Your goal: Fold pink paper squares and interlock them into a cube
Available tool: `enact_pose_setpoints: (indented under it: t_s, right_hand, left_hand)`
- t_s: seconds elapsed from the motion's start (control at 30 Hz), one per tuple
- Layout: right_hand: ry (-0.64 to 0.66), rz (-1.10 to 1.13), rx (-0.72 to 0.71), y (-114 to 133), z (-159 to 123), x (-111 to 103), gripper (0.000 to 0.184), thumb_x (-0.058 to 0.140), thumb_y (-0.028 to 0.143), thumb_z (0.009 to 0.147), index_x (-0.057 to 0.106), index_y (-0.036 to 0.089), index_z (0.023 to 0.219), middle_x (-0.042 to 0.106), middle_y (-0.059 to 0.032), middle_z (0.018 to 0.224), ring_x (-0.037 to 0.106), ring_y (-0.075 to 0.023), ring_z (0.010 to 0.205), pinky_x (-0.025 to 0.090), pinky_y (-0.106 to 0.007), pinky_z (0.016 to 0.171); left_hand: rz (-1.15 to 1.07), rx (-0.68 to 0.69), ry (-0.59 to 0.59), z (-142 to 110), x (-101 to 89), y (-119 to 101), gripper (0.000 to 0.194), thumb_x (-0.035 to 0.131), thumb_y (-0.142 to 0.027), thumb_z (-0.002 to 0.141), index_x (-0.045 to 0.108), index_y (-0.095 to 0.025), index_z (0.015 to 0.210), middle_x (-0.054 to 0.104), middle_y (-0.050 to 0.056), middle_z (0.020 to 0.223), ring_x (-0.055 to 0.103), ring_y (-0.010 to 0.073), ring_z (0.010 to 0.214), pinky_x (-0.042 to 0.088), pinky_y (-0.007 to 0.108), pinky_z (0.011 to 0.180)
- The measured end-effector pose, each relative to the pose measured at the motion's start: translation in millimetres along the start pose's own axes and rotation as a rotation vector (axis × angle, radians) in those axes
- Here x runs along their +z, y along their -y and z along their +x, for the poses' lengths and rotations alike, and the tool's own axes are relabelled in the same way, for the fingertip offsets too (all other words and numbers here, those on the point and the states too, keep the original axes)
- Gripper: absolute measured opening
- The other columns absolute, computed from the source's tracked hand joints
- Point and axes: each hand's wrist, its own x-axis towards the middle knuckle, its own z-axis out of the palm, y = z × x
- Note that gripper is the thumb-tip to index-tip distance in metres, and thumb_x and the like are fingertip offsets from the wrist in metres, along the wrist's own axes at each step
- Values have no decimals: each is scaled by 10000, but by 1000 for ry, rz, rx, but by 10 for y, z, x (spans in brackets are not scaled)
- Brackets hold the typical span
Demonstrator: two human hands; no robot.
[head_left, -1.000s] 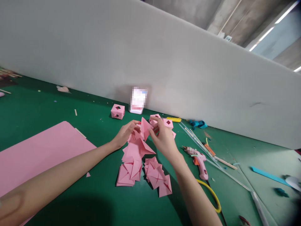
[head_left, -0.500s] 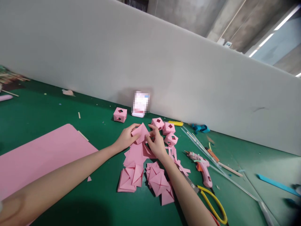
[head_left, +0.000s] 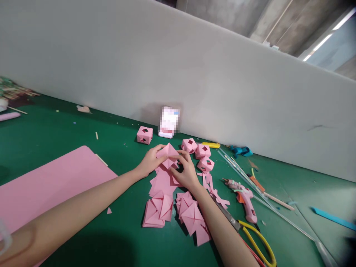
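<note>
My left hand and my right hand both pinch a folded pink paper piece held low over the green table. Beneath them lies a heap of folded pink paper squares, with a second heap under my right forearm. Three small pink paper cubes stand just right of my hands. A single pink cube sits farther back, near the white partition.
A large pink sheet covers the table at the left. A pink glue gun, yellow-handled scissors, clear sticks, a yellow cutter and blue scraps lie at the right. A blurred phone leans on the partition.
Both hands came down from a raised position to just above the paper heap, and the pink piece between them has been folded into a more compact pointed shape.
</note>
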Motion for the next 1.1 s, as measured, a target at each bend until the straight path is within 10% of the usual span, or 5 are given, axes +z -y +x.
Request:
enact_pose_setpoints:
  t_s: [0.4,0.73,1.1]
  right_hand:
    - [-63,115,76,-1,33,-26,195,598,351,907,667,205,799,614,-99,1133,636,-197,984,527,-322,820]
    - [-87,145,134,2,46,-24,236,642,387,871,604,205,726,639,-84,1037,630,-195,926,516,-308,787]
    - [-78,244,103,31,52,-27,149,696,334,844,708,231,952,688,-69,1074,642,-207,1020,518,-325,845]
  left_hand:
    - [-130,-34,126,-6,45,-10,345,547,-450,906,643,-177,1093,726,81,1058,684,238,989,536,340,843]
    - [-45,88,269,-51,11,15,606,682,-354,836,451,-245,1386,536,140,1433,575,279,1273,497,427,1024]
    - [-29,45,329,-87,21,-61,667,631,-293,862,340,-200,1455,705,155,1190,646,277,1180,502,434,994]
